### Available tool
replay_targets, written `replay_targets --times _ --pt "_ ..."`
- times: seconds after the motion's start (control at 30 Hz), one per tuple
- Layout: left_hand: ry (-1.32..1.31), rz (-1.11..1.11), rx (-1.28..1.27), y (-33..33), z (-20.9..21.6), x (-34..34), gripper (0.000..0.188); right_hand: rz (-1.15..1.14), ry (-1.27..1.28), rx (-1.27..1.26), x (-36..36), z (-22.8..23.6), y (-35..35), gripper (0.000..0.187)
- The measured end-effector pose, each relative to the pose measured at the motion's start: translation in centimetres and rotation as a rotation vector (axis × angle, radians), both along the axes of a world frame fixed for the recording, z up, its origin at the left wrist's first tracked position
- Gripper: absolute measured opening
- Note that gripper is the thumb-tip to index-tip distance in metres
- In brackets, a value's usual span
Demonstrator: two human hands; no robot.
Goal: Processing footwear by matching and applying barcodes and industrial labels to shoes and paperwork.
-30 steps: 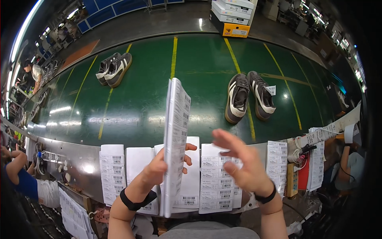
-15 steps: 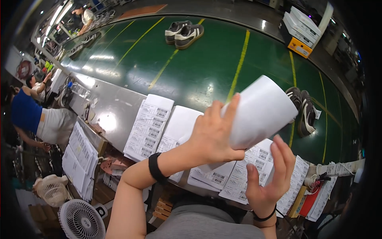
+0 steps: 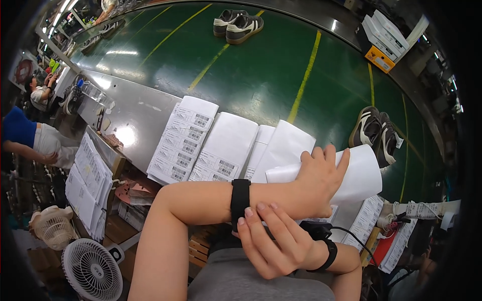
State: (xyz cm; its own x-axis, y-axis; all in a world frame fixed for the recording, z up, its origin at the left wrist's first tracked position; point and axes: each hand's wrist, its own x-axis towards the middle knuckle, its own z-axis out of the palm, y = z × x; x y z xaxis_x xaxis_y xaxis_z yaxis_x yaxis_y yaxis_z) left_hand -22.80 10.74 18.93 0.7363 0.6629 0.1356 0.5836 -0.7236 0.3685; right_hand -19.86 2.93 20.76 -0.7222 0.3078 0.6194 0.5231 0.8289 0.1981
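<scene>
My left hand (image 3: 321,178) grips a curled white sheet of paper (image 3: 360,175), palm down, over the row of paper stacks. A black band (image 3: 240,200) circles my left wrist. My right hand (image 3: 283,243) lies across that wrist, its fingers stretched out and the tips touching skin beside the band; its thumb is hidden. To the left of the curled paper lie stacks of printed label sheets (image 3: 183,138), and another stack (image 3: 228,140) shows mostly blank white paper on top. A folded white sheet (image 3: 288,145) sits just beyond my left hand.
The green conveyor belt (image 3: 266,75) carries dark shoes with pale stripes (image 3: 243,27) and another pair (image 3: 374,133) at right. Shoe boxes (image 3: 384,45) stand far right. A white fan (image 3: 93,271) is at lower left, below a slanted board of papers (image 3: 90,180). Other people work at left.
My left hand has lowered and moved right with the curled paper. My right hand has swung left from beside the paper onto my left wrist. The view has shifted slightly.
</scene>
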Motion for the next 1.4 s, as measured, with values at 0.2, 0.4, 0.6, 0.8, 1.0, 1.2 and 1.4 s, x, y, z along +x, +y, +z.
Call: replay_targets --times 0.2,0.4,0.6,0.8,1.0,1.2,1.4 --pt "0.043 -0.077 0.086 -1.2 -1.7 0.9 0.118 -0.016 0.323 -0.351 1.1 0.8 -0.5 0.027" --pt "-0.010 -0.030 0.186 -1.6 -2.9 2.4 0.112 -0.072 0.432 -0.400 1.9 0.9 0.0 0.028" --pt "-0.006 0.054 0.219 -1.8 -3.3 3.3 0.096 -0.157 0.464 -0.452 2.4 1.8 0.4 0.029" --pt "0.104 0.090 0.371 -2.6 -3.9 4.3 0.079 -0.303 0.443 -0.587 3.5 3.5 0.9 0.010" --pt "0.092 -0.054 0.175 -2.1 -2.3 4.1 0.088 -0.147 0.338 -0.486 2.1 3.2 -0.5 0.030" --pt "0.095 -0.141 0.054 -1.7 -2.5 4.6 0.092 -0.196 0.260 -0.449 2.0 2.8 -0.7 0.035" --pt "0.078 -0.144 0.078 -1.9 -3.1 5.2 0.094 -0.156 0.147 -0.348 2.7 2.2 -0.2 0.017"
